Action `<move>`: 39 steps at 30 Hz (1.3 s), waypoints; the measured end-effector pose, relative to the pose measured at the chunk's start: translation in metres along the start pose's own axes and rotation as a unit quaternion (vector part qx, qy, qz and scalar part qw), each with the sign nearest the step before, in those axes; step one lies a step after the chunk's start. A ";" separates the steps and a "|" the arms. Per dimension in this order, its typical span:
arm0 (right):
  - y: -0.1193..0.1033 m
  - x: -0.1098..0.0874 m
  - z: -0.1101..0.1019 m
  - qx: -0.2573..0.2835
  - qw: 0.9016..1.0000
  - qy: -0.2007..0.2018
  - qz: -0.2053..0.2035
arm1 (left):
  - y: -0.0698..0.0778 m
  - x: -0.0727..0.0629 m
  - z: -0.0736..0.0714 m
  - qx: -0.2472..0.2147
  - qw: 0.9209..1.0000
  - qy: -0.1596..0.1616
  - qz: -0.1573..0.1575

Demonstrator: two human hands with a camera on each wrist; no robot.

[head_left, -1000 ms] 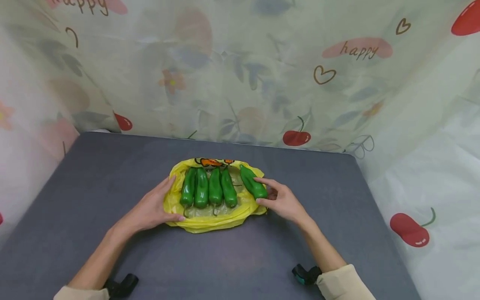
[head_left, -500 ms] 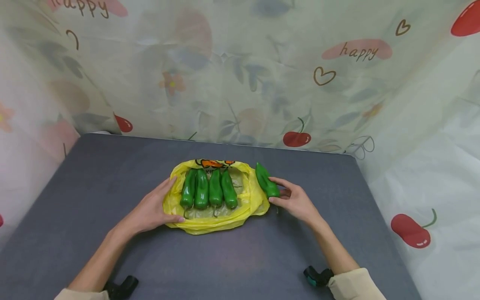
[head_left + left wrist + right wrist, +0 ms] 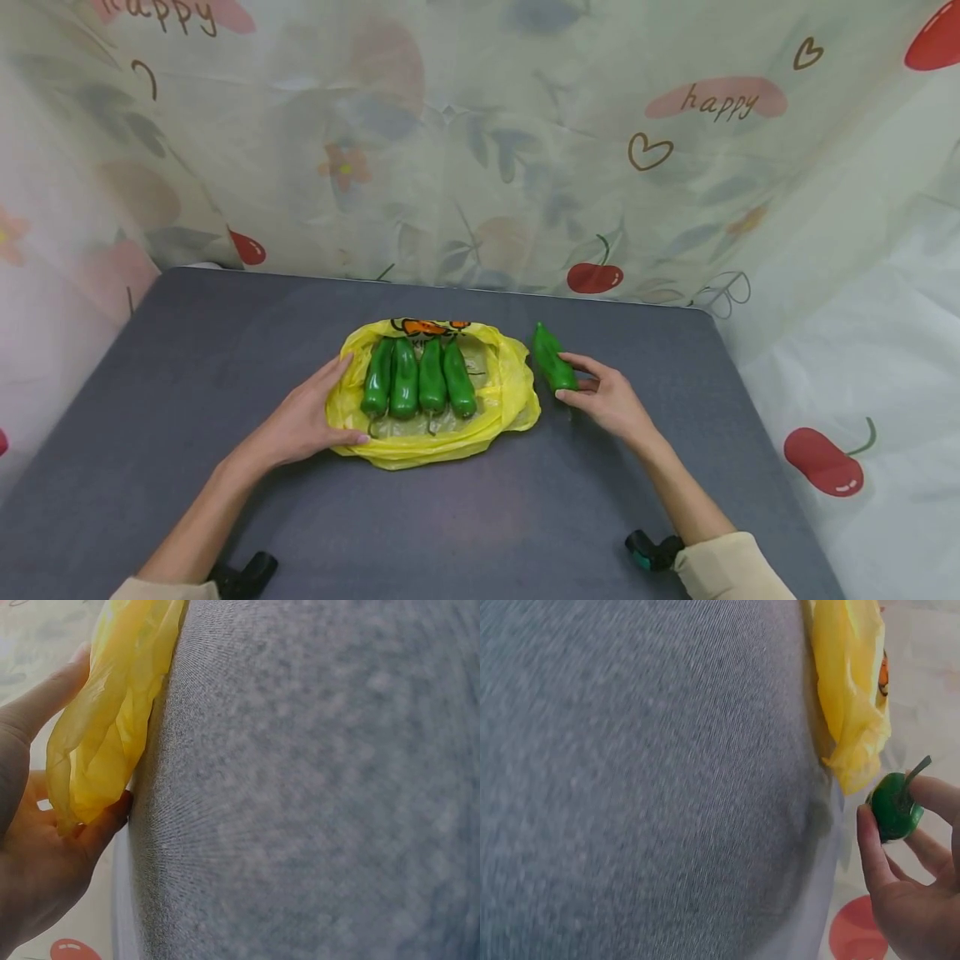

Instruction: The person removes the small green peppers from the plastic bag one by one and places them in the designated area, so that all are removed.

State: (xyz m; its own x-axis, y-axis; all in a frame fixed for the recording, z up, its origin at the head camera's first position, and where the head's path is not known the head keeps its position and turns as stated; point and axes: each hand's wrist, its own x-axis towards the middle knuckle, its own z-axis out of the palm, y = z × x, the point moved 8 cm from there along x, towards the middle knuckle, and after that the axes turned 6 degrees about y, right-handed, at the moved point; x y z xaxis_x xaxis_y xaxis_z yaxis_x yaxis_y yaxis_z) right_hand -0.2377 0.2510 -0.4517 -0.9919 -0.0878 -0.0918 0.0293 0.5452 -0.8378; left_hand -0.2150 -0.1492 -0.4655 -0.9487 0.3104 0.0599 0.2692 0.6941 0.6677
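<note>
A green pepper (image 3: 553, 358) with a thin stem is pinched between the thumb and fingers of my right hand (image 3: 607, 398), just right of the bag. The right wrist view shows this pepper (image 3: 894, 806) stem end first, raised off the table, with its shadow below. My left hand (image 3: 303, 412) holds the left end of a yellow plastic bag (image 3: 517, 396), thumb at the front and fingers behind. Several other green peppers (image 3: 405, 379) lie side by side in the bag's opening. In the left wrist view the bag's crinkled side (image 3: 112, 735) sits between thumb and fingers.
A dark grey cloth-covered table (image 3: 465, 525) lies under everything. Behind it hangs a pale curtain (image 3: 450, 167) printed with cherries, hearts and leaves. A black strap device (image 3: 654, 552) sits on the right wrist, another (image 3: 243, 575) on the left.
My right hand has carried one pepper rightward, from the right side of the bag's opening to beyond the bag's edge. My left hand and the other peppers have stayed in place.
</note>
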 end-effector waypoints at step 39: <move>0.029 0.033 -0.007 -0.099 0.994 0.053 0.018 | -0.003 -0.001 0.002 -0.011 1.000 -0.008 -0.004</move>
State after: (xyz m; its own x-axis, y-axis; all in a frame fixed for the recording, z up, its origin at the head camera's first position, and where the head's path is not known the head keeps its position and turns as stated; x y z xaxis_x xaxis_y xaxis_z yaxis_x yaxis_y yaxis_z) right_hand -0.2702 0.2698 -0.4754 -0.9983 0.0172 -0.0551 0.0514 0.7005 -0.7118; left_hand -0.2146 -0.1502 -0.4688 -0.9478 0.3159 0.0431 0.2585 0.6826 0.6836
